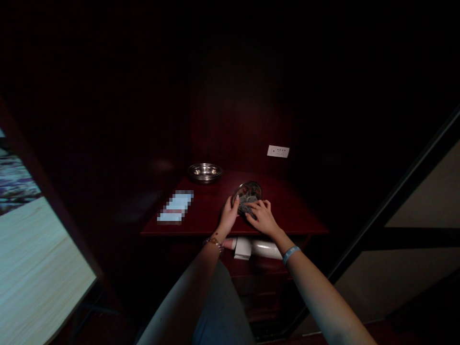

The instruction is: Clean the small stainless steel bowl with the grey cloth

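Note:
A shiny metal bowl [247,187] is tilted up over the dark red shelf [204,220], its inside facing me. My left hand [229,214] grips the bowl's left rim, thumb on the inner side. With my right hand [264,216] I press a grey cloth [247,203] against the inside of the bowl, fingers bent over it. Farther back on the left, more metal bowls [204,173], seemingly stacked, rest upright on the same shelf.
A blurred-out pale rectangle [176,207] lies on the shelf's left side. A white socket [278,151] is on the back wall. Below the shelf are a white box [243,248] and a pale roll [266,248]. A light wooden table [39,268] stands at left.

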Demonstrator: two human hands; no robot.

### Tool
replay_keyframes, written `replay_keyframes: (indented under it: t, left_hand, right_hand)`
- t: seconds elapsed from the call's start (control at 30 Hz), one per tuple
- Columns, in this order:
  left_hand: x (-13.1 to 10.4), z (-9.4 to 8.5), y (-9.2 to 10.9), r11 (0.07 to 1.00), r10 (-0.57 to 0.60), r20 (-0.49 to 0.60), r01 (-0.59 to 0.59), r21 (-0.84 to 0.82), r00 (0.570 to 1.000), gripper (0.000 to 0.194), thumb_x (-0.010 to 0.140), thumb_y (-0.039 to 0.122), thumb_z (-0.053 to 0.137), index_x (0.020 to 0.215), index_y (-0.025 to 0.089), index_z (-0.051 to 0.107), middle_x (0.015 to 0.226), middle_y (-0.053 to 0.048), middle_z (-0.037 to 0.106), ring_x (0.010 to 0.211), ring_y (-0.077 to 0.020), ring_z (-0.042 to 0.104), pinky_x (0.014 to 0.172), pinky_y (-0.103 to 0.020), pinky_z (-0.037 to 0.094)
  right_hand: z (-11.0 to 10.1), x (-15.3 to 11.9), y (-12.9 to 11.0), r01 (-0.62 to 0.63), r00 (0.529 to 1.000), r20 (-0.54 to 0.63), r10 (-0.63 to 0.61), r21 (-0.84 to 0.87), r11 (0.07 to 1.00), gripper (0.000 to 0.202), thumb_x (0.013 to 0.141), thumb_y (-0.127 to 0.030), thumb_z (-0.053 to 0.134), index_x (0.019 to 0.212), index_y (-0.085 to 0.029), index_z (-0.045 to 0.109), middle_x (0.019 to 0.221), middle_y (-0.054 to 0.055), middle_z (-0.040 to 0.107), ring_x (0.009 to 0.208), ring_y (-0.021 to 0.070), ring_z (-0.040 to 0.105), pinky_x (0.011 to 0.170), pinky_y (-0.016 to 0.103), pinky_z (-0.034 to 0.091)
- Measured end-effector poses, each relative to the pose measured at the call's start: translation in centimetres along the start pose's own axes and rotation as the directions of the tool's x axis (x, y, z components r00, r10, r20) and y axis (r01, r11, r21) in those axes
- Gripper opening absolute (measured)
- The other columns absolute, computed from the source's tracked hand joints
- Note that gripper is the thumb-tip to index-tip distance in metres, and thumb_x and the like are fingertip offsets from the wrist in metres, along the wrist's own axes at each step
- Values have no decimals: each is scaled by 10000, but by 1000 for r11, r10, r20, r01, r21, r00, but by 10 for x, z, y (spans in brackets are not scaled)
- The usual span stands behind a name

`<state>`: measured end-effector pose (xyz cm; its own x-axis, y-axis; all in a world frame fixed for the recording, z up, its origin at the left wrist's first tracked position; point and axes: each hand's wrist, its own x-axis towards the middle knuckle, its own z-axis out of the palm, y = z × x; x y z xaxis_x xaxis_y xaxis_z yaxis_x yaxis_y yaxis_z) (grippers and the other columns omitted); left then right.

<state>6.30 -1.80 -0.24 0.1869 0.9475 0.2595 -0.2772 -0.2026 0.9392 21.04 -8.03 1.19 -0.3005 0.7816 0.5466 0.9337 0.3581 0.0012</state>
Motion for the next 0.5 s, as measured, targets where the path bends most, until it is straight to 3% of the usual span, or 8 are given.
replay_keyframes:
  t: [0.3,0.5]
  left_hand:
    - [4,-1,-6,999,18,-5,-17,40,1000,558,782,624,583,1124,185,602,1055,-94,692,831,-179,680,588,-232,557]
    - [-1,1,0,998,-9,20,8,58,1000,537,764,622,613,1041,163,635,965,-92,711,809,-202,690,577,-269,574]
  right_hand:
    - [-1,-2,-4,-156,984,-100,144,-121,980,273,941,-375,471,1089,-280,679,1295,20,612,1173,281,431,1040,504,212]
    - [0,-3,-4,-233,967,-147,208,-173,957,348,952,-373,443,1256,-294,592,1376,41,538,1242,309,370,1050,522,205]
